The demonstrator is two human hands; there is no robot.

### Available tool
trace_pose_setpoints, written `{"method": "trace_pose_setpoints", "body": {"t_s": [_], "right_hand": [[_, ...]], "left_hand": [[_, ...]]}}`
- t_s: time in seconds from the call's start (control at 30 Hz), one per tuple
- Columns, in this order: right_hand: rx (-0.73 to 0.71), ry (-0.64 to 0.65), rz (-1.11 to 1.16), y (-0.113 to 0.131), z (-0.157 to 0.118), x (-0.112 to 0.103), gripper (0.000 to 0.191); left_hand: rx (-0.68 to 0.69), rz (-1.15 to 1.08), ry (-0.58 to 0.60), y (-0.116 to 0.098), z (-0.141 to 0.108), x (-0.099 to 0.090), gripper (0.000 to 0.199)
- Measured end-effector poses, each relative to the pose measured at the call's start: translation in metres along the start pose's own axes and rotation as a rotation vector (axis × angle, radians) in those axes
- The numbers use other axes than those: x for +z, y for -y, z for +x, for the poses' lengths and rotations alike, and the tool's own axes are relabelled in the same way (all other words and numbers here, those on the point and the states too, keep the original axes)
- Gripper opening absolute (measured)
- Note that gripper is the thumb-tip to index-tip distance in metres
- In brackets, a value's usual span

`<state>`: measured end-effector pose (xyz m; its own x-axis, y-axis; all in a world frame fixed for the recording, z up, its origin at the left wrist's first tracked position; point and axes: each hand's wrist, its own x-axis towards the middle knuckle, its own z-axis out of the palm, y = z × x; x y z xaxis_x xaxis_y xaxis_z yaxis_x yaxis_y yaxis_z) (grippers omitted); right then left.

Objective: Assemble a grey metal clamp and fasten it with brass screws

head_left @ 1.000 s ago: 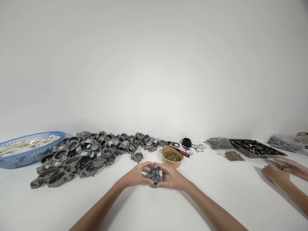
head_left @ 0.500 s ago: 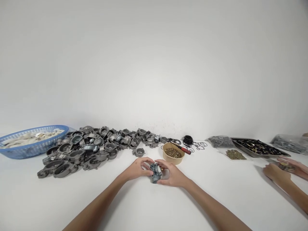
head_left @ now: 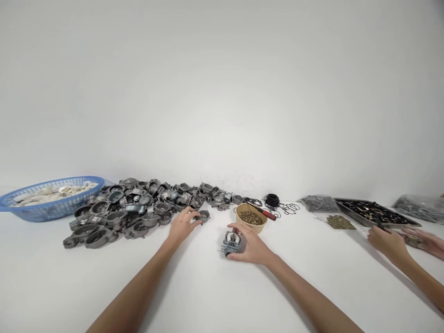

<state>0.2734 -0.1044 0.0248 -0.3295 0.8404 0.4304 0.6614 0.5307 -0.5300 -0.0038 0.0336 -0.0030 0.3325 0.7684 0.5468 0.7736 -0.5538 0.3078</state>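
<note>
My right hand (head_left: pixel 252 246) grips a small grey carburetor body (head_left: pixel 232 243) just above the white table. A white part shows on its upper side, and my palm and fingers cover its right side. Farther left, my left hand (head_left: pixel 182 225) reaches to a single grey carburetor float bowl (head_left: pixel 205 215). Its thumb and fingers are apart at the bowl's left edge; whether they touch it I cannot tell. Beside that hand lies a large heap of similar grey bowls (head_left: pixel 116 217).
Behind my right hand stands a tan tub (head_left: pixel 250 227) of small brass parts, a red-handled screwdriver (head_left: pixel 268 214) across its rim. Black rings (head_left: pixel 272 200) lie beyond. At left is a blue basket (head_left: pixel 52 212). Another person's hands (head_left: pixel 388 243) work at right near a metal tray (head_left: pixel 412 222).
My left hand has let go of the carburetor and moved left and forward to the lone bowl. My right hand keeps the carburetor, now turned. The other person's nearer hand has moved left.
</note>
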Motion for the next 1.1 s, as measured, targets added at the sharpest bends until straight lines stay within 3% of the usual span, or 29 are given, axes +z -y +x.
{"method": "trace_pose_setpoints", "body": {"t_s": [0.2, 0.4, 0.57, 0.7, 0.87, 1.1], "right_hand": [[-0.002, 0.027, -0.040, 0.005, 0.001, 0.003, 0.086], [0.001, 0.040, -0.069, 0.001, 0.001, -0.001, 0.089], [-0.080, -0.178, 0.037, -0.003, 0.001, -0.002, 0.078], [-0.023, -0.327, 0.215, -0.002, 0.004, 0.003, 0.065], [0.048, -0.306, 0.460, -0.002, 0.008, 0.010, 0.066], [-0.024, -0.272, 0.602, -0.005, 0.007, 0.009, 0.053]], "left_hand": [[0.045, -0.007, 0.004, -0.007, -0.002, 0.000, 0.015], [-0.001, -0.199, 0.004, -0.017, -0.004, -0.005, 0.022], [-0.028, -0.441, -0.021, -0.051, -0.007, -0.012, 0.023], [-0.038, -0.657, -0.048, -0.090, -0.014, -0.021, 0.022], [0.024, -0.934, 0.046, -0.126, -0.027, -0.028, 0.021], [-0.021, -1.080, 0.100, -0.132, -0.030, -0.024, 0.023]]}}
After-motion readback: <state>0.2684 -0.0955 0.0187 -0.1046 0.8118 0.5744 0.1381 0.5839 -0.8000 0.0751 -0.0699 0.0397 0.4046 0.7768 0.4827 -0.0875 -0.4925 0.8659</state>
